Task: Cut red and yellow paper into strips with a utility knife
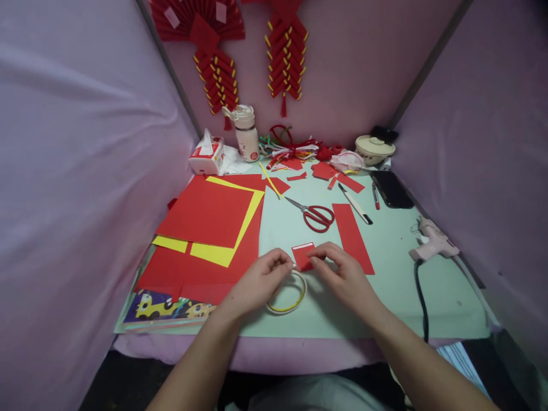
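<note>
Left hand (270,275), just left of the tape roll (305,290), has its fingertips by the roll's upper rim; whether that grip is apart, together or clamped, I cannot tell; the small red paper (303,254) lies over the desk (402,297) between the hands, just beyond the roll, right of the left grip and nearer the right hand (342,271), whose grip looks clamped on its right edge; it is squarish, without a clear long axis, white band facing away; farther right, a red strip (353,240) slants far-left to near-right.
</note>
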`<state>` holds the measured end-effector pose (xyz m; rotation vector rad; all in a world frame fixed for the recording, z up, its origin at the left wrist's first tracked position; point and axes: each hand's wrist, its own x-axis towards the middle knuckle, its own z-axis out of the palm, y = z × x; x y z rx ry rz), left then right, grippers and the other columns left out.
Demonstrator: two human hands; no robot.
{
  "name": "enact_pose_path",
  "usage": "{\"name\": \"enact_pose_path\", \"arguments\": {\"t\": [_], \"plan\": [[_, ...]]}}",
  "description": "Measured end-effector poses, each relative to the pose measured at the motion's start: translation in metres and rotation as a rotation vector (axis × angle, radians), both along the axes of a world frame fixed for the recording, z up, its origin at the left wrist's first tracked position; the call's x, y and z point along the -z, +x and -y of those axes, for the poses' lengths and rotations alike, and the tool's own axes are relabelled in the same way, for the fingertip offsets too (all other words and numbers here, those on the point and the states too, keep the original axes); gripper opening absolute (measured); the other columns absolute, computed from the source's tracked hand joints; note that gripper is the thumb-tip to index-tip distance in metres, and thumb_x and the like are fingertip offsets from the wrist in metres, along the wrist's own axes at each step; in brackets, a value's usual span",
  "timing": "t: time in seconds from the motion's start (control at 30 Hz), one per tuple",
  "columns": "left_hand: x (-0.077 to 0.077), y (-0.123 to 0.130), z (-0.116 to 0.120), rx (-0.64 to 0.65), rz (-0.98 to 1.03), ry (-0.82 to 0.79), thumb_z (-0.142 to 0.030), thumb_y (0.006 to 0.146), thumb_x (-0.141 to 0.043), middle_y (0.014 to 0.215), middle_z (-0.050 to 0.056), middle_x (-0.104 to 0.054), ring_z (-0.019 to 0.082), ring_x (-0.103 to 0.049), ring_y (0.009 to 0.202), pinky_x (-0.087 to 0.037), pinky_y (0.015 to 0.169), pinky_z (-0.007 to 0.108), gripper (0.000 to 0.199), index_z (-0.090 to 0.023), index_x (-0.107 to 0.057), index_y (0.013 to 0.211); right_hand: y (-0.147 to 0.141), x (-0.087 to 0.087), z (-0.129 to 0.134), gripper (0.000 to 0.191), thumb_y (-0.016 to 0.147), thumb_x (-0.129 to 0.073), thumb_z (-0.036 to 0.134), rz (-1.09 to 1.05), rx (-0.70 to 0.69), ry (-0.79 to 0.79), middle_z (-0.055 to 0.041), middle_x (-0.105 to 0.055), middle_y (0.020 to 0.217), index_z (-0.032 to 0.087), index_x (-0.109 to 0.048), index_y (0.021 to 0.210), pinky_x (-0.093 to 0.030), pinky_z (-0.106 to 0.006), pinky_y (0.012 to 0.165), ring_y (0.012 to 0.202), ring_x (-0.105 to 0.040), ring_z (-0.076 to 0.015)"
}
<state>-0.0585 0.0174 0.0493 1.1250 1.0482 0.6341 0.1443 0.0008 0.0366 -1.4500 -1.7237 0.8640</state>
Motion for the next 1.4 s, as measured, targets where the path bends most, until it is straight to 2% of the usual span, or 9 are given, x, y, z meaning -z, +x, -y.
{"name": "enact_pose_path", "arguments": {"t": [0.1, 0.23, 0.43, 0.57, 0.77, 0.87, 1.03, 1.13, 1.4], "plan": [[-0.006, 0.007, 0.002, 0.054, -0.142, 0.083, -0.039, 0.092, -0.058, 0.062, -0.007, -0.045, 0.008, -0.037, 0.050, -0.028, 0.048, 0.020, 0.021, -0.019, -0.059, 0.087, -0.002, -0.011, 0.001, 0.021, 0.089, -0.056, 0.038, -0.162, -0.034, -0.170, -0.0032, -0.066, 0.086, 0.022, -0.066, 0.081, -0.046, -0.030, 0.076, 0.085, -0.059, -0.0188], [-0.015, 0.015, 0.003, 0.091, -0.276, 0.159, -0.031, 0.091, -0.052, 0.063, -0.005, -0.049, 0.011, -0.040, 0.054, -0.031, 0.052, 0.021, 0.015, -0.019, -0.060, 0.086, -0.005, -0.010, 0.003, 0.019, 0.085, -0.060, 0.038, -0.236, -0.038, -0.291, -0.0001, -0.064, 0.081, 0.021, -0.064, 0.079, -0.044, -0.027, 0.072, 0.080, -0.057, -0.0163], [-0.021, 0.021, -0.001, 0.169, -0.426, 0.209, -0.026, 0.088, -0.050, 0.069, -0.003, -0.055, 0.012, -0.045, 0.055, -0.032, 0.052, 0.021, 0.012, -0.020, -0.060, 0.086, -0.004, 0.000, 0.004, 0.015, 0.081, -0.060, 0.034, -0.260, 0.001, -0.312, 0.0021, -0.060, 0.073, 0.020, -0.059, 0.073, -0.040, -0.026, 0.065, 0.070, -0.053, -0.0142], [-0.024, 0.022, -0.017, 0.203, -0.506, 0.116, -0.030, 0.081, -0.062, 0.070, -0.002, -0.059, 0.011, -0.044, 0.046, -0.028, 0.044, 0.021, 0.014, -0.021, -0.062, 0.091, 0.004, 0.008, 0.003, 0.017, 0.080, -0.058, 0.035, -0.266, 0.059, -0.331, 0.0031, -0.056, 0.069, 0.020, -0.057, 0.072, -0.037, -0.025, 0.060, 0.065, -0.048, -0.0128], [-0.008, 0.029, -0.047, 0.395, -0.381, -0.204, -0.031, 0.073, -0.071, 0.047, -0.002, -0.050, 0.008, -0.028, 0.031, -0.011, 0.035, 0.023, 0.017, -0.021, -0.063, 0.062, 0.012, 0.014, -0.002, 0.019, 0.080, -0.055, 0.036, -0.051, 0.089, -0.294, 0.0021, -0.055, 0.064, 0.020, -0.056, 0.070, -0.033, -0.026, 0.057, 0.060, -0.046, -0.0136], [0.003, 0.033, -0.056, 0.428, -0.400, -0.192, -0.026, 0.068, -0.074, 0.040, -0.002, -0.045, 0.008, -0.025, 0.029, -0.008, 0.035, 0.023, 0.018, -0.021, -0.063, 0.055, 0.015, 0.016, -0.004, 0.019, 0.080, -0.052, 0.034, 0.103, 0.120, -0.233, 0.0007, -0.058, 0.063, 0.021, -0.055, 0.067, -0.034, -0.029, 0.061, 0.060, -0.048, -0.0152], [0.008, 0.036, -0.061, 0.337, -0.472, -0.062, -0.015, 0.057, -0.075, 0.037, -0.002, -0.044, 0.010, -0.029, 0.034, -0.015, 0.040, 0.022, 0.016, -0.021, -0.063, 0.049, 0.018, 0.024, -0.006, 0.020, 0.083, -0.048, 0.032, 0.268, 0.135, -0.158, -0.0019, -0.065, 0.071, 0.022, -0.057, 0.069, -0.035, -0.033, 0.073, 0.068, -0.055, -0.0188], [0.006, 0.040, -0.061, 0.442, -0.614, -0.102, -0.016, 0.058, -0.073, 0.035, 0.000, -0.044, 0.009, -0.026, 0.034, -0.013, 0.040, 0.024, 0.017, -0.019, -0.062, 0.045, 0.019, 0.026, -0.007, 0.020, 0.084, -0.047, 0.031, 0.311, 0.118, -0.170, -0.0015, -0.067, 0.074, 0.022, -0.057, 0.070, -0.035, -0.035, 0.077, 0.073, -0.057, -0.0194], [0.015, 0.046, -0.069, 0.495, -0.532, -0.125, -0.010, 0.053, -0.076, 0.030, 0.000, -0.043, 0.007, -0.019, 0.035, -0.006, 0.039, 0.025, 0.027, -0.019, -0.057, 0.035, 0.022, 0.027, -0.010, 0.018, 0.083, -0.048, 0.030, 0.329, 0.090, -0.176, -0.0026, -0.067, 0.074, 0.022, -0.057, 0.070, -0.036, -0.030, 0.067, 0.069, -0.057, -0.0185]]}}
